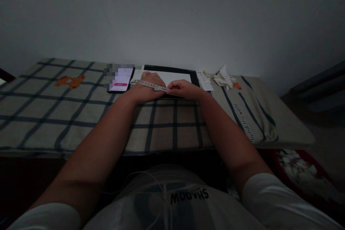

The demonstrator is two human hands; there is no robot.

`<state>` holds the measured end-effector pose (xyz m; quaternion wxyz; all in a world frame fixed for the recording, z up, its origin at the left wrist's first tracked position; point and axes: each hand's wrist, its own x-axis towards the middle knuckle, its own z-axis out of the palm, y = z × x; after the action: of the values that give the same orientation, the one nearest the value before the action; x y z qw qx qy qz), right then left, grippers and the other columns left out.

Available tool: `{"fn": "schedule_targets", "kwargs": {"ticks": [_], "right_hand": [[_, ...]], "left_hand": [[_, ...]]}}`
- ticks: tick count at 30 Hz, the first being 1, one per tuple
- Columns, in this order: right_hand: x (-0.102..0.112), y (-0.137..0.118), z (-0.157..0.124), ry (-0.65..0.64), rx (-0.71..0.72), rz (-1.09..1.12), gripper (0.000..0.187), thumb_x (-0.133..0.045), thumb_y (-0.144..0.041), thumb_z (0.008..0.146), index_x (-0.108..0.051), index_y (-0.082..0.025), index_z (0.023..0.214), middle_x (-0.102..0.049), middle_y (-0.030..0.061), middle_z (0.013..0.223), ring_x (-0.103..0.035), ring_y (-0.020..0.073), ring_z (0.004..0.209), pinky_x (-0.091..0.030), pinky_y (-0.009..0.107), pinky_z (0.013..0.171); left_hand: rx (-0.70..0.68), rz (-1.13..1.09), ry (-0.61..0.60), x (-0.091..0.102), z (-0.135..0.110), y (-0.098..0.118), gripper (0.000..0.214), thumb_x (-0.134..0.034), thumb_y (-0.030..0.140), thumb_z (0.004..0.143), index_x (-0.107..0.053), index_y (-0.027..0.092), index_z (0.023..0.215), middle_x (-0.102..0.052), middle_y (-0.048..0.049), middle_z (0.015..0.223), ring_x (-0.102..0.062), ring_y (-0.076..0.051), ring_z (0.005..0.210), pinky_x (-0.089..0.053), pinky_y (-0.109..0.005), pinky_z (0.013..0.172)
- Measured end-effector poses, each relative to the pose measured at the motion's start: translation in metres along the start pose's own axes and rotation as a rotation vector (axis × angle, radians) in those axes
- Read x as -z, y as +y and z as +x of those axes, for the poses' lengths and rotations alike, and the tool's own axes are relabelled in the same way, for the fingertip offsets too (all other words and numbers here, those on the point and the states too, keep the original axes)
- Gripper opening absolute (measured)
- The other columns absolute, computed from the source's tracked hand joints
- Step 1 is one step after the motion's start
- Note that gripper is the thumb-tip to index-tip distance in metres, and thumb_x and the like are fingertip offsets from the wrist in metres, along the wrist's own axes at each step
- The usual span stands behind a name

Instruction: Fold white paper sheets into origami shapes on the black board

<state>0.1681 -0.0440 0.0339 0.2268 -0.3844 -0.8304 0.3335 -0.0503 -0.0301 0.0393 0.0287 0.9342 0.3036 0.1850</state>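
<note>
Both my arms reach forward over a bed with a plaid sheet. My left hand rests closed at the near edge of a black-framed white board. My right hand lies beside it, fingers curled in a pinch. A narrow pale strip with small marks runs across the back of my left hand to my right fingers, which grip its end. What my left fingers hold is hidden.
A phone with a lit screen lies left of the board. A heap of crumpled paper scraps sits to the right. An orange bear print marks the sheet. A red bin with white scraps stands low right. A wall is behind.
</note>
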Motion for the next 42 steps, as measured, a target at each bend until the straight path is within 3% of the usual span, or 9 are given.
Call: {"fn": "schedule_targets", "kwargs": {"ticks": [6, 13, 24, 31, 42], "right_hand": [[0.0022, 0.0034, -0.002, 0.035, -0.08, 0.078, 0.034, -0.066, -0.045, 0.079, -0.072, -0.013, 0.089, -0.071, 0.007, 0.088, -0.059, 0.0171, 0.081, -0.044, 0.03, 0.074], [0.0036, 0.0043, -0.0013, 0.037, -0.058, -0.013, 0.035, -0.064, -0.045, 0.081, -0.074, -0.013, 0.089, -0.072, 0.0075, 0.087, -0.06, 0.0174, 0.081, -0.044, 0.031, 0.075], [0.0022, 0.002, -0.0005, 0.012, -0.007, -0.001, 0.036, -0.064, -0.048, 0.082, -0.073, -0.014, 0.089, -0.071, 0.0065, 0.088, -0.06, 0.0175, 0.082, -0.044, 0.031, 0.076], [0.0047, 0.0061, -0.0028, 0.031, -0.082, 0.029, 0.036, -0.065, -0.047, 0.08, -0.074, -0.014, 0.091, -0.072, 0.0067, 0.086, -0.059, 0.0172, 0.079, -0.043, 0.03, 0.072], [0.0032, 0.0016, -0.0021, 0.046, -0.086, 0.022, 0.036, -0.066, -0.048, 0.08, -0.074, -0.014, 0.089, -0.072, 0.0068, 0.088, -0.06, 0.0171, 0.082, -0.044, 0.03, 0.074]], "left_hand": [[0.066, -0.002, 0.026, 0.0023, -0.0002, 0.0024, 0.028, -0.058, 0.04, 0.082, -0.075, 0.019, 0.09, -0.072, -0.0074, 0.094, -0.057, -0.027, 0.101, -0.035, -0.043, 0.097], [0.007, -0.02, 0.018, 0.0001, 0.0023, -0.0017, 0.03, -0.054, 0.046, 0.086, -0.074, 0.024, 0.088, -0.074, -0.0031, 0.092, -0.06, -0.024, 0.097, -0.029, -0.047, 0.096], [0.027, -0.03, 0.013, 0.0, 0.0011, -0.0013, 0.026, -0.057, 0.041, 0.082, -0.075, 0.023, 0.089, -0.073, -0.0049, 0.094, -0.058, -0.025, 0.097, -0.028, -0.045, 0.096], [0.062, -0.077, 0.046, 0.001, 0.0008, -0.0031, 0.024, -0.063, 0.04, 0.077, -0.075, 0.022, 0.087, -0.071, -0.0053, 0.092, -0.057, -0.026, 0.098, -0.028, -0.048, 0.098], [0.058, -0.093, 0.039, -0.0027, 0.0019, -0.0042, 0.019, -0.065, 0.039, 0.08, -0.075, 0.024, 0.088, -0.072, -0.0054, 0.096, -0.055, -0.026, 0.101, -0.026, -0.048, 0.099]]}}
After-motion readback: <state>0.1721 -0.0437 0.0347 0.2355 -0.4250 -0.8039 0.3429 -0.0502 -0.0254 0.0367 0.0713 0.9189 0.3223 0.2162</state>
